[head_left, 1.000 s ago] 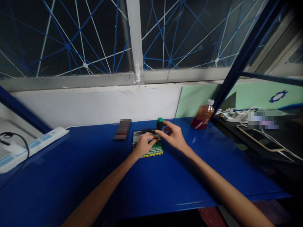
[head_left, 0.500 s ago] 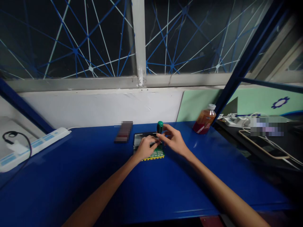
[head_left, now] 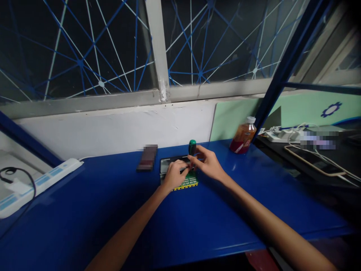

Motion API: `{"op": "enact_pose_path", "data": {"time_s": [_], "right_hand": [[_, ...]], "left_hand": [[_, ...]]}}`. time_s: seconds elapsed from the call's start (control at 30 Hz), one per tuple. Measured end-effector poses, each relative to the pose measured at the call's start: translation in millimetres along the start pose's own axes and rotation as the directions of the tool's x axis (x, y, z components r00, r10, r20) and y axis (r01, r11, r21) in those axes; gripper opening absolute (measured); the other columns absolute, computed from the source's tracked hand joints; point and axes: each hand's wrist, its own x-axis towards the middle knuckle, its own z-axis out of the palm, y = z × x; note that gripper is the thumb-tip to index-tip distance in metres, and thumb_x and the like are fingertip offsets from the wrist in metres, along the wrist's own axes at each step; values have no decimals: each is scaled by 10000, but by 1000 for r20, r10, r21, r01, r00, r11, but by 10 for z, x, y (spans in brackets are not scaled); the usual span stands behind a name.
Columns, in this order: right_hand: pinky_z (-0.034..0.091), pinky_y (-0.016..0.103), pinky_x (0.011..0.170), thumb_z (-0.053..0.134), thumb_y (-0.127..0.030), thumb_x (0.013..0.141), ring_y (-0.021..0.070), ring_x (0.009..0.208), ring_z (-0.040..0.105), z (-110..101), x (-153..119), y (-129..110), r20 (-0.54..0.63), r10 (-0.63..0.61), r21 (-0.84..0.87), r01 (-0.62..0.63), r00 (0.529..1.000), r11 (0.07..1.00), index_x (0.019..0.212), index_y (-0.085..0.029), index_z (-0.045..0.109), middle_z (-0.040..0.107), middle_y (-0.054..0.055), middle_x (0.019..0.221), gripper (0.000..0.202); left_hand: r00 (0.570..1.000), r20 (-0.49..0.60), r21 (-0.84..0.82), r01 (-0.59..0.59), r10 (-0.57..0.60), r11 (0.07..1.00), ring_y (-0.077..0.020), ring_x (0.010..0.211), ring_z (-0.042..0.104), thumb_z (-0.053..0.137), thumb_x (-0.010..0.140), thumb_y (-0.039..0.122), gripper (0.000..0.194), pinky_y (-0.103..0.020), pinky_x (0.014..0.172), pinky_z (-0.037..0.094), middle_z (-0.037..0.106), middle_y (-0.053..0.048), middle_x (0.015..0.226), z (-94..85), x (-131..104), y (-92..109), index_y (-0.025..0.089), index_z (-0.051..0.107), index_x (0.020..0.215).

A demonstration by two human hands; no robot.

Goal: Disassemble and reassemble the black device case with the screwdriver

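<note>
A screwdriver with a green and black handle (head_left: 192, 147) stands upright over an open dark case (head_left: 167, 162). My right hand (head_left: 208, 163) has its fingers closed at the lower part of that handle. My left hand (head_left: 176, 173) rests over the case, thumb and fingers pinched near the screwdriver's shaft; what is between them is too small to make out. Beneath my hands, a green tray with pale labels and a yellow front edge (head_left: 188, 182) shows in part. The screwdriver's tip is hidden by my fingers.
On the blue table (head_left: 180, 226), a dark flat object (head_left: 147, 158) lies left of the case. A bottle of reddish drink (head_left: 243, 136) stands at the back right. A white power strip (head_left: 46, 180) is at the left, a phone (head_left: 313, 160) with cables at the right.
The view has tilted and shifted slightly. Both hands keep nearly the same places over the case, and the screwdriver is still upright beside my right fingers.
</note>
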Motion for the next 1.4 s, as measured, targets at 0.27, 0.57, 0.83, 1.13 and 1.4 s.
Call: {"op": "enact_pose_path", "data": {"time_s": [0.27,0.57,0.83,1.13,1.4], "right_hand": [[444,285,507,618,-424,814,150,548,589,37,11,-21,-29,-24,-52,22,999,998,875,-201,516,554,-14,667,253],[449,286,517,611,-437,817,143,571,566,54,35,20,-59,-57,-92,51,997,994,948,-203,533,564,1,733,279],[461,299,535,591,-434,825,155,593,569,49,28,17,-43,-31,-94,27,999,995,985,-189,573,605,26,756,293],[471,310,545,566,-412,850,156,590,570,40,25,41,24,-16,-75,18,1000,997,1057,-178,583,627,39,755,313],[472,297,529,571,-425,849,150,586,593,43,16,41,57,-6,-14,7,998,1000,901,-187,559,619,27,754,244]], "left_hand": [[999,-49,-36,-19,18,999,-187,894,653,618,813,132,149,-293,832,498,726,-32,902,21,-4,-20,203,741,858],[998,-56,50,-5,8,999,-191,895,651,631,815,152,135,-295,829,495,727,-24,896,12,18,-21,214,743,861],[999,-18,-8,-47,47,999,-188,911,653,591,830,140,174,-289,841,490,729,-33,921,-11,34,-40,209,743,878],[999,-18,-117,-35,33,992,-167,884,657,567,813,108,213,-280,814,492,729,-15,897,-36,42,-29,207,740,886],[999,-11,-137,-44,43,990,-172,892,655,552,803,102,213,-287,847,489,726,-21,900,-42,44,-40,194,733,866]]}}
